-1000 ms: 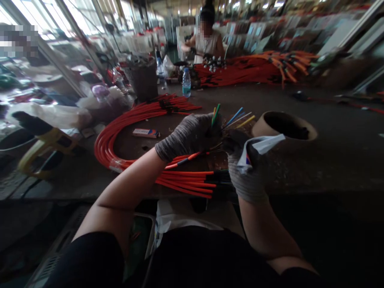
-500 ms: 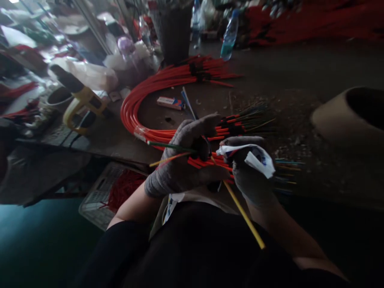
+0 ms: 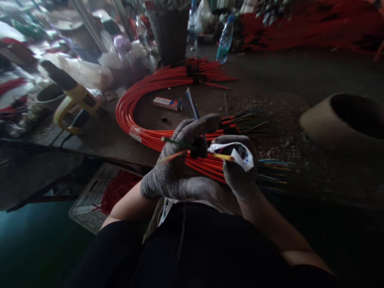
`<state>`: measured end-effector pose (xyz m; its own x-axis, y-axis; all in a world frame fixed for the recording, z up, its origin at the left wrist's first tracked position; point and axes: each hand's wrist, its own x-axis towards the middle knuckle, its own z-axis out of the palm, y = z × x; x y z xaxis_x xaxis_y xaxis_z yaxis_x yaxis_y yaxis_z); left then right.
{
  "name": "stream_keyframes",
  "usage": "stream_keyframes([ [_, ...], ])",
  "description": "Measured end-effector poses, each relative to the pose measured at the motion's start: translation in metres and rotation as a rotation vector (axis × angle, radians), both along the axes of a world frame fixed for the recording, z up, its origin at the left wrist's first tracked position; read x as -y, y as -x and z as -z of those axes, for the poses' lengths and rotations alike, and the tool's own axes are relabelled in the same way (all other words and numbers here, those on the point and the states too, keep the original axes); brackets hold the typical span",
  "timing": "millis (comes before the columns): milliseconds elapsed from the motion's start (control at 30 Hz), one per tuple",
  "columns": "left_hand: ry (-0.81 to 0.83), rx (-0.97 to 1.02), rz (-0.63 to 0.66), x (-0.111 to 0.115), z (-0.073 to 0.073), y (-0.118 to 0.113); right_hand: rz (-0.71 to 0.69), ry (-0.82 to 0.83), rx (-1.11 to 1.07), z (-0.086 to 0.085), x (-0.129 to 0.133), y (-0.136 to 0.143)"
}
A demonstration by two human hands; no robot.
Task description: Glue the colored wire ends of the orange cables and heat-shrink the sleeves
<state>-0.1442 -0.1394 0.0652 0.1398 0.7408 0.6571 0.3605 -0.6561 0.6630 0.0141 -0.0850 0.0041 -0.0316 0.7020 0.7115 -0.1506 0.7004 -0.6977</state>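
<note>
My left hand (image 3: 180,160), in a grey glove, is closed on a cable whose coloured wires fan out. A green wire (image 3: 177,143) and a yellow-red wire (image 3: 174,156) point left, a blue-white wire (image 3: 192,103) points up. The yellow wire (image 3: 222,157) points right, its end close to the tube. Thumb and index finger of this hand are stretched out. In my gloved right hand (image 3: 241,176) is a squeezed white tube (image 3: 247,156), its bent tail curling over and its nozzle toward my left hand. Under both hands runs a bundle of orange cables (image 3: 207,168).
The orange cable loop (image 3: 123,108) curves across the bench. Inside it lies a small red-and-white box (image 3: 166,103). A yellow-handled tool (image 3: 76,106) stands left, a cardboard tube (image 3: 318,120) right, and a water bottle (image 3: 225,42) behind. Below the bench sits a white crate (image 3: 87,206).
The yellow wire has swung from pointing down toward my body to pointing right, beside the tube. My left thumb has moved lower, and my right hand has shifted slightly left.
</note>
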Motion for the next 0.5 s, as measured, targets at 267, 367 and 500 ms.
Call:
stream_keyframes([
  [267,0.030,0.121,-0.097,-0.052,-0.031,-0.002,-0.007,-0.063,-0.016,-0.017,-0.026,0.004],
  [367,0.013,0.134,-0.099,-0.064,-0.030,0.001,0.138,-0.258,0.149,-0.018,-0.027,-0.002],
  [500,0.017,0.160,-0.085,-0.067,-0.026,0.003,0.222,-0.395,0.309,-0.013,-0.029,-0.002],
])
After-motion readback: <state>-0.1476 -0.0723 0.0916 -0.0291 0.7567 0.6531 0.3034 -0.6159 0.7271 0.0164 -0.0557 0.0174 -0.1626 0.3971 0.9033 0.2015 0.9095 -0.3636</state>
